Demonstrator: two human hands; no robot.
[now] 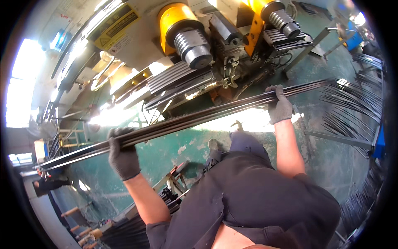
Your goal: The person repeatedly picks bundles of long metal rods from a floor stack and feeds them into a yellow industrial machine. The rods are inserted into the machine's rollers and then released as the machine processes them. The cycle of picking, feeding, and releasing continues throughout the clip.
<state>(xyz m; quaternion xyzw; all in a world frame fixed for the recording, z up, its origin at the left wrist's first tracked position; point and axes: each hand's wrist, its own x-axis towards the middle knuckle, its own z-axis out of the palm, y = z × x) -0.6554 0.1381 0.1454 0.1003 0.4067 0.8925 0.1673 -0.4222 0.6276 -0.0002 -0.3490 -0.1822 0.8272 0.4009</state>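
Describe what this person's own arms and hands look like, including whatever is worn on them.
The left hand and right hand wear matching dark grey gloves, knit-looking, with cuffs ending at the wrists. Both forearms are bare, with no watch or band visible. The dark top's sleeves are short. No markings can be made out on the gloves.

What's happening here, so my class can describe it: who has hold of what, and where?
A person holds a bundle of long dark rods with both gloved hands: the left hand towards one end, the right hand towards the other. The bundle is held up above the green floor, beside a machine with yellow parts. More thin rods sit at the right.
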